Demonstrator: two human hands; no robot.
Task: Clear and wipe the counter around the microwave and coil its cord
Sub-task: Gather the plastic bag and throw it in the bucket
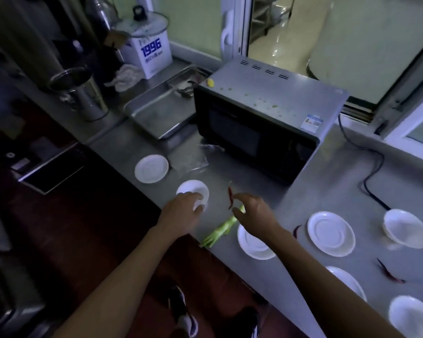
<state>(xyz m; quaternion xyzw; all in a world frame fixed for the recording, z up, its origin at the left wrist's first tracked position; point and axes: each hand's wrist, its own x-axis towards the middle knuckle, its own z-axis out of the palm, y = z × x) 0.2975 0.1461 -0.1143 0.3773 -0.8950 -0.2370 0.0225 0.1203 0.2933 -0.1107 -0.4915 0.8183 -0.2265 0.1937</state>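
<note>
A dark microwave (254, 123) stands on the steel counter (315, 196), with green crumbs and a yellow scrap (210, 82) on its top. Its black cord (371, 164) trails loose over the counter to the right. In front of the microwave, my left hand (183, 212) grips the near rim of a small white dish (193, 190). My right hand (253, 211) pinches a red chili (230, 197) between finger and thumb, just above the counter. A green vegetable stalk (219, 231) lies beneath that hand at the counter's front edge.
White plates (152, 168) (331, 232) (253, 243) and a bowl (405, 228) are spread over the counter, with two more chilies (297, 230) (388, 274). Crumpled clear plastic (200, 157) lies left of the microwave. Behind are a steel tray (161, 111), a cloth (125, 76) and a steel canister (81, 93).
</note>
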